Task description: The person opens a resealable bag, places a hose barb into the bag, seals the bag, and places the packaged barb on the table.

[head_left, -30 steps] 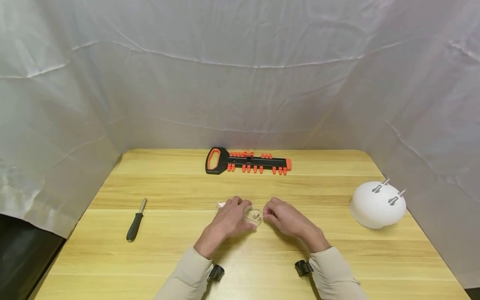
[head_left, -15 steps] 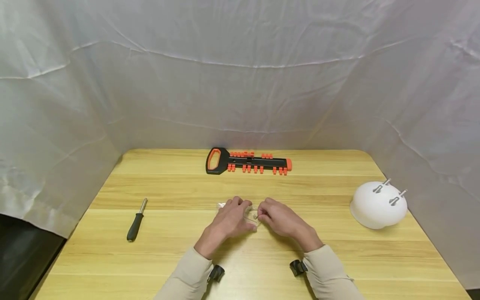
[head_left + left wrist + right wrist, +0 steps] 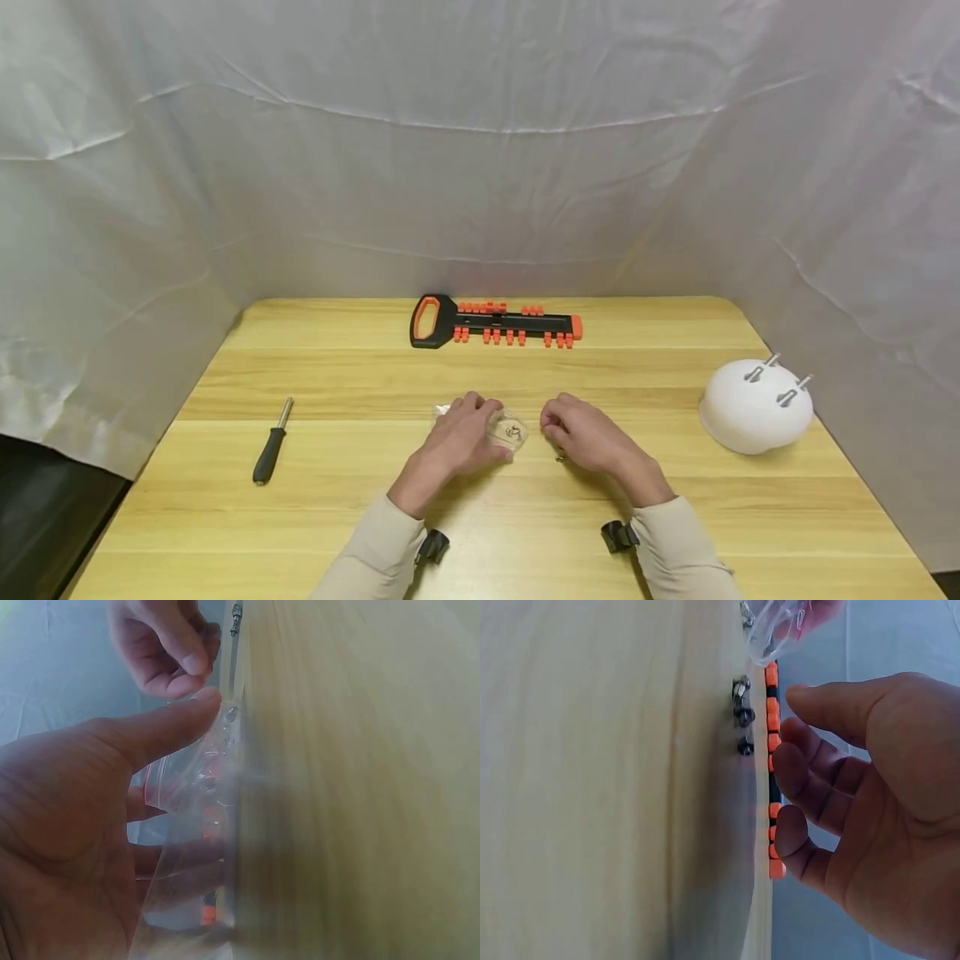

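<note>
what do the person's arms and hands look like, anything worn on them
The left hand and right hand wear no gloves. Long beige sleeves reach toward the wrists, and a small black device sits at each wrist's inner side.

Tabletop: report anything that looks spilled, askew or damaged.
A few small metal pieces lie loose on the table by the right hand, outside the clear plastic bag that the left hand holds. Being loose and bare, they look spilled, though they may be set out on purpose. No damage shows.
</note>
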